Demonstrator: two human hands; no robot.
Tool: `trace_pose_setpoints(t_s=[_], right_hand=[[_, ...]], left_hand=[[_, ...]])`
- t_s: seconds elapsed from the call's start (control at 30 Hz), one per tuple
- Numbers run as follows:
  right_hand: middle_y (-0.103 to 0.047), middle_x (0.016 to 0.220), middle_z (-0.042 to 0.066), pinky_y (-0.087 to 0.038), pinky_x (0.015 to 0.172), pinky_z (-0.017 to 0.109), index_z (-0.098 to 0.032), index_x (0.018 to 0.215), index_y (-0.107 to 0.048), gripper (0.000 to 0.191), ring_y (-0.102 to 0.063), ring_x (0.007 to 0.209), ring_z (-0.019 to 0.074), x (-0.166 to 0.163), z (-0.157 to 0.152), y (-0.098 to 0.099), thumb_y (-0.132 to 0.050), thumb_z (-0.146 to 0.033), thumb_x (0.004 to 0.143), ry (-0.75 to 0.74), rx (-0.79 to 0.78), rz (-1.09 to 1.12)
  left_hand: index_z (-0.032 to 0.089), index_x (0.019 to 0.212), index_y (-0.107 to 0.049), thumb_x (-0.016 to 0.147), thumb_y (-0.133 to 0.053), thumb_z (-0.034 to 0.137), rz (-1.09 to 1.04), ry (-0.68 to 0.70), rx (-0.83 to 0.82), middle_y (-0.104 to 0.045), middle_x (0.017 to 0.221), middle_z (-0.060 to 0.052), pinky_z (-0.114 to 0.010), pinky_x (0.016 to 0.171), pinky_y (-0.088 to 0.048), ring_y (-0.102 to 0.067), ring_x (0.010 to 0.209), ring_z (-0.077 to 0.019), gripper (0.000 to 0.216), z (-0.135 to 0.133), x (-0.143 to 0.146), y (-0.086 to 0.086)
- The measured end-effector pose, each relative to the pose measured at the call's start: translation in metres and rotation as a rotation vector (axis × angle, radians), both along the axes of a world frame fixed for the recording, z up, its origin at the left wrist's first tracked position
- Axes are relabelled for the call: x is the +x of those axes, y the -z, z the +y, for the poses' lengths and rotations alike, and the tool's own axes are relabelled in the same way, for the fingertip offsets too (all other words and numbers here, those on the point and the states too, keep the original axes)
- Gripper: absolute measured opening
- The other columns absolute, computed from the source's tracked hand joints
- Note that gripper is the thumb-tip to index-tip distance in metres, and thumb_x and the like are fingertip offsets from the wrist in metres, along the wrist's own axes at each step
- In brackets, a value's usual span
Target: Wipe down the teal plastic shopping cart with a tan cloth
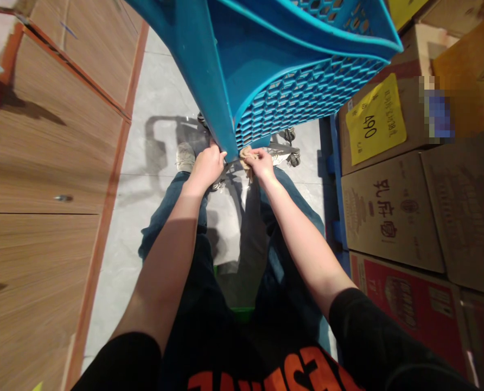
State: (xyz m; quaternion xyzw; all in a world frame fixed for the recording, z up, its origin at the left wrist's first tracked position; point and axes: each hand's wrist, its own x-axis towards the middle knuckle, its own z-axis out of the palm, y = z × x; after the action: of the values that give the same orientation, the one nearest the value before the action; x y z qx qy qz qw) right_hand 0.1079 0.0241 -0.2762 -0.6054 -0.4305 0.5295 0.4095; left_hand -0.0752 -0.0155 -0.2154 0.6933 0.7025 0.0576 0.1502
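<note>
from where i stand, the person leans over with both arms stretched down and forward between parted knees, the wrists close together at the bottom of a blue plastic cart (203, 70). the cart looms right in front of them, its meshed side turned toward a stack of cartons (390, 209), its black castors (294, 157) on the grey tiles (132, 201).

the right hand (262, 163) has thumb and fingertips pinched together on a crumpled tan cloth (247, 157), which sits at the cart's lower corner, just under the mesh. bunching it small like that probably lets it reach a narrow edge, and the loose end simply hangs below the fingers.

the left hand (208, 164) is on the other side of that corner, knuckles up, fingers curled in against the foot of the blue upright. whether they truly clamp it i cannot tell, since their far side is hidden; i take it to be a steadying hold, as something on castors could roll away under pressure.

both forearms slope inward to meet there, elbows wide, likely because the wooden cabinet (50, 157) and the cartons leave only a narrow aisle.
</note>
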Motion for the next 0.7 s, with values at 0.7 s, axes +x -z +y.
trace_pose_setpoints(t_s=[0.7], right_hand=[[-0.070,0.078,-0.005,-0.060,0.090,0.035,-0.020,0.082,-0.069,0.023,-0.068,0.081,0.0182,-0.008,-0.009,0.002,-0.083,-0.021,0.064,-0.096,0.036,-0.021]], left_hand=[[0.003,0.147,-0.054,0.113,-0.037,0.034,0.009,-0.023,-0.018,-0.074,0.130,-0.031,-0.049,0.114,-0.053,-0.070,0.130,-0.0411,0.049,0.001,0.000,0.000]])
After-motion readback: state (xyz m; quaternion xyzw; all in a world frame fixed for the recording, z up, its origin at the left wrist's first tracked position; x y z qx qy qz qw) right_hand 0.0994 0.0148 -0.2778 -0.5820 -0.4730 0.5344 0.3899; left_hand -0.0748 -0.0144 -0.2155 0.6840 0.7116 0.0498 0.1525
